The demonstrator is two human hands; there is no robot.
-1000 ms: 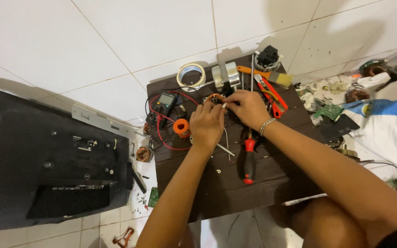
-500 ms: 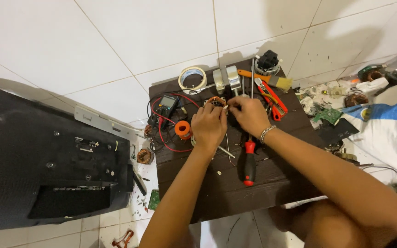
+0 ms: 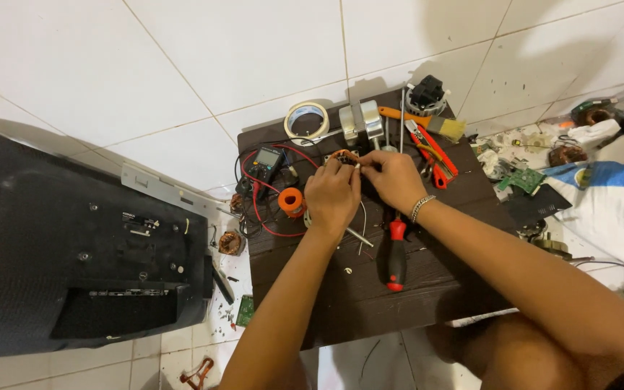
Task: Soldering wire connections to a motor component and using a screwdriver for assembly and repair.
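A small part (image 3: pixel 344 156), mostly hidden and hard to identify, is pinched between the fingers of the left hand (image 3: pixel 332 198) and right hand (image 3: pixel 394 180) above the desk (image 3: pixel 427 289).

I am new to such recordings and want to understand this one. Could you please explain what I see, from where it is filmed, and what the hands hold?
A camera on a person's head looks down at their own bare hands; there is no machine. The left hand and right hand together pinch a small coppery part over a dark wooden board on a tiled floor. On the board lie a red-handled screwdriver, a multimeter, an orange spool, a tape roll and red pliers. At left lies a flat screen's black back.
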